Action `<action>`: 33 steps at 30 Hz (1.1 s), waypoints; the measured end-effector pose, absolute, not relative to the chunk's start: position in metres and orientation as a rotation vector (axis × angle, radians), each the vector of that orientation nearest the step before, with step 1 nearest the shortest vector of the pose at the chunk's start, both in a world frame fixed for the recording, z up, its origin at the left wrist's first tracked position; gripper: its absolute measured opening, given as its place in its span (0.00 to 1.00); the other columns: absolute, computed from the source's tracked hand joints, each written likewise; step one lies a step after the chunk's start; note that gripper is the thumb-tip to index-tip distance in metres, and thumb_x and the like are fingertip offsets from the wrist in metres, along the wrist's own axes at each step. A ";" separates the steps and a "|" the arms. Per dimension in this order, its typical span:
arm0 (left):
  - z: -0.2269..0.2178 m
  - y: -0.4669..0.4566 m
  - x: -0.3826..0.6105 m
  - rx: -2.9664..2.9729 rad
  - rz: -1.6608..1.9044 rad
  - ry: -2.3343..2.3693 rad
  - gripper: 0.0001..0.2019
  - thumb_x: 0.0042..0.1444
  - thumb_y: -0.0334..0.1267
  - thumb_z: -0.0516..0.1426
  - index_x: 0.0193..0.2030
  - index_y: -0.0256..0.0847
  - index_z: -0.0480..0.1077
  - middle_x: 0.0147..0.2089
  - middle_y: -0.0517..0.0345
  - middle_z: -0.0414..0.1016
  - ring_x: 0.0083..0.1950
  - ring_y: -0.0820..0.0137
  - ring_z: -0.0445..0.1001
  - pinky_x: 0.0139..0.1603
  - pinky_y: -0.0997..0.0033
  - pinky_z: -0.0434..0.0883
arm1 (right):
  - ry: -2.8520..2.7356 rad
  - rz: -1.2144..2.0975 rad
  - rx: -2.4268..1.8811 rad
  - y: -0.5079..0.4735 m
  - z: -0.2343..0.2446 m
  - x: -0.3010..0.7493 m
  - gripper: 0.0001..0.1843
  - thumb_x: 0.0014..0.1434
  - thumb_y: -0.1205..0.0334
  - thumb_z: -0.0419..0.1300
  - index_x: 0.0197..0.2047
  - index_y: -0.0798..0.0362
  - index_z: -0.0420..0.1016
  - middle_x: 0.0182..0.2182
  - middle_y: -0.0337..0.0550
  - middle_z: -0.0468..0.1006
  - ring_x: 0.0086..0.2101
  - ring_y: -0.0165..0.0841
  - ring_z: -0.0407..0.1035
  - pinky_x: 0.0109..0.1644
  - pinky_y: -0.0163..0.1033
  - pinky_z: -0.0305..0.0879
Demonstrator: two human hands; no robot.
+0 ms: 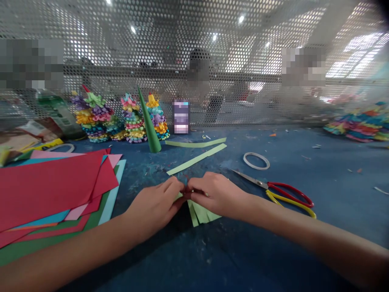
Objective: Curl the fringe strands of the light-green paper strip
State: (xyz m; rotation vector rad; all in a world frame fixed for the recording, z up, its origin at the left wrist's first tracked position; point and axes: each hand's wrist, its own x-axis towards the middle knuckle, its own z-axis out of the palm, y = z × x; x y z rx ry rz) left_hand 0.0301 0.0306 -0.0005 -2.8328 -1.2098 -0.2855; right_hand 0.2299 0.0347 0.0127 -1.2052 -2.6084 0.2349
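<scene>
Two hands are together in the middle of the view: the left hand [153, 207] and the right hand [217, 194] pinch a fringed light green paper [202, 213] between their fingertips. The fingers hide its upper part, so I cannot tell if it is rolled or only folded. A small dark red piece [187, 194] shows between the fingertips, but it is hard to make out. The fringe points down toward the person, and the paper's long axis seems to run left to right.

Just left of the left hand lies a stack of coloured paper sheets [51, 190], cut off by the frame edge. To the right, red and yellow scissors [281, 192] lie on the blue work table [291, 259], with the blades pointing toward the right hand. Beyond them is a ring of tape [256, 161]. Two light green paper strips [196, 152] lie ahead of the hands, near a tilted green paper cone [148, 121]. Blurred patches cover parts of the perforated metal screen [243, 48].
</scene>
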 end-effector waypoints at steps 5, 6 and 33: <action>-0.002 0.031 0.028 -2.812 -0.373 -1.138 0.09 0.65 0.37 0.43 0.37 0.41 0.61 0.35 0.61 0.65 0.28 0.73 0.68 0.23 0.76 0.60 | -2.644 0.199 -1.150 0.036 0.013 0.229 0.13 0.65 0.58 0.50 0.31 0.53 0.68 0.24 0.36 0.73 0.25 0.28 0.63 0.31 0.36 0.48; -0.002 0.032 0.027 -2.804 -0.406 -1.120 0.10 0.65 0.38 0.43 0.37 0.41 0.61 0.35 0.61 0.65 0.28 0.73 0.68 0.23 0.75 0.60 | -2.631 0.217 -1.143 0.036 0.013 0.229 0.13 0.65 0.57 0.50 0.31 0.52 0.68 0.24 0.36 0.73 0.25 0.28 0.63 0.31 0.36 0.49; -0.008 0.036 0.025 -2.558 -0.332 -0.763 0.06 0.62 0.35 0.46 0.36 0.39 0.62 0.32 0.58 0.63 0.30 0.68 0.67 0.26 0.70 0.63 | -2.026 1.321 -1.220 0.041 -0.008 0.226 0.03 0.55 0.68 0.54 0.34 0.54 0.68 0.22 0.34 0.67 0.22 0.23 0.62 0.21 0.27 0.56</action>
